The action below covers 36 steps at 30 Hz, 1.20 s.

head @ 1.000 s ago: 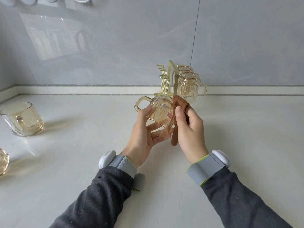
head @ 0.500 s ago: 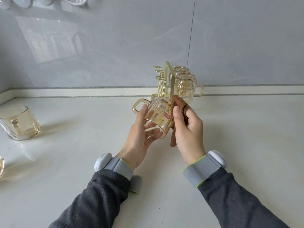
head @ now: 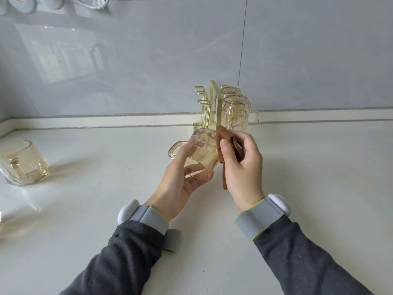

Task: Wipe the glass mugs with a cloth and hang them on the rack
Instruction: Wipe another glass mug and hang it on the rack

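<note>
Mug (head: 204, 150), amber glass: held mid-frame, before the rack (head: 212, 103) at 12 o'clock; left hand (head: 180, 177) grips its body; right hand (head: 242, 165) pinches the cloth (head: 225, 137) against its side; mug has rotated since a moment ago, handle lower, so wiping probably continues and hanging is pending; spare mug (head: 23, 165) at 9 o'clock on the pale counter (head: 319, 188); grey tiled wall (head: 148, 60) behind.

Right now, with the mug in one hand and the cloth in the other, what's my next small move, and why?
Probably rotate the mug a little in the left hand, so the cloth meets a fresh side. The right hand presses the cloth against only the mug's right wall. The rack has free hooks for later.
</note>
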Motion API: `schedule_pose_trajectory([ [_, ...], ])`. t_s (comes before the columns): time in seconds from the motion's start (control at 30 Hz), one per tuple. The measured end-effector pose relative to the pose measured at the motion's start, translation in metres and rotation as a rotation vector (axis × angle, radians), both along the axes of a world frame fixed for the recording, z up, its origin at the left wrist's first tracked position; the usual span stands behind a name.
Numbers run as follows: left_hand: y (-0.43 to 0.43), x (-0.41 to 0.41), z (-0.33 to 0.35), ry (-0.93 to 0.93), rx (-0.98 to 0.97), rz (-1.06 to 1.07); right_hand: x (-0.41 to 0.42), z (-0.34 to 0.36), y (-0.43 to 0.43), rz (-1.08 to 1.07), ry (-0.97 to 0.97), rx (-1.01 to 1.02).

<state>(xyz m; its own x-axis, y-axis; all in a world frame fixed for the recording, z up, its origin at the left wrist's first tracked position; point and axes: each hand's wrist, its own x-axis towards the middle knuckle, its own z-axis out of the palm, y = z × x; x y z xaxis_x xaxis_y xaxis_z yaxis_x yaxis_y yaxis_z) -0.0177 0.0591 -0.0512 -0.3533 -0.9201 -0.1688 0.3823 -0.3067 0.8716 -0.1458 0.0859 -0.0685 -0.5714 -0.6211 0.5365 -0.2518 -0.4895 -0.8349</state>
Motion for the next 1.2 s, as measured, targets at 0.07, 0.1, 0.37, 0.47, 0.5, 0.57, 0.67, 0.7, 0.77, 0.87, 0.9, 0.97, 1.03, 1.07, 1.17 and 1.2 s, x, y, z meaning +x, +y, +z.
schedule_pose_trajectory([
  [0.07,-0.002,0.001,0.000,0.056,0.076,0.014,-0.003,0.001,-0.001,-0.025,-0.070,0.004],
  [0.1,-0.002,0.001,0.000,0.074,0.105,0.010,-0.004,0.001,-0.001,-0.037,-0.095,0.009],
  [0.37,-0.001,0.000,0.003,0.090,0.155,-0.044,-0.002,-0.001,-0.001,-0.007,-0.053,0.068],
  [0.47,-0.001,-0.002,0.002,0.074,0.132,-0.020,-0.001,0.001,0.001,0.000,0.014,0.053],
  [0.5,-0.001,-0.002,0.001,0.067,0.121,-0.004,0.000,0.001,0.002,-0.001,0.051,0.049],
  [0.57,-0.002,-0.003,0.001,0.069,0.105,0.024,0.002,0.000,0.003,0.008,0.146,0.032],
  [0.67,-0.003,-0.002,0.001,0.089,0.082,0.052,0.006,-0.005,0.002,0.010,0.365,-0.024],
  [0.7,-0.004,-0.001,0.000,0.103,0.071,0.066,0.009,-0.007,0.001,0.024,0.449,-0.044],
  [0.77,-0.007,0.001,-0.002,0.110,0.054,0.088,0.014,-0.011,0.000,0.071,0.586,-0.071],
  [0.87,-0.011,0.006,-0.003,0.131,0.054,0.100,0.019,-0.014,0.001,0.158,0.688,-0.104],
  [0.9,-0.010,0.007,-0.001,0.152,0.063,0.093,0.020,-0.015,0.001,0.174,0.710,-0.116],
  [0.97,-0.010,0.007,0.000,0.194,0.080,0.089,0.021,-0.016,0.001,0.185,0.734,-0.130],
  [1.03,-0.010,0.007,0.001,0.207,0.098,0.093,0.020,-0.016,0.001,0.166,0.728,-0.140],
  [1.07,-0.010,0.007,0.001,0.210,0.106,0.099,0.019,-0.016,0.001,0.149,0.714,-0.145],
  [1.17,-0.009,0.007,0.002,0.219,0.104,0.093,0.018,-0.016,0.002,0.092,0.663,-0.140],
  [1.2,-0.008,0.007,0.002,0.224,0.094,0.089,0.016,-0.016,0.001,0.071,0.634,-0.133],
])
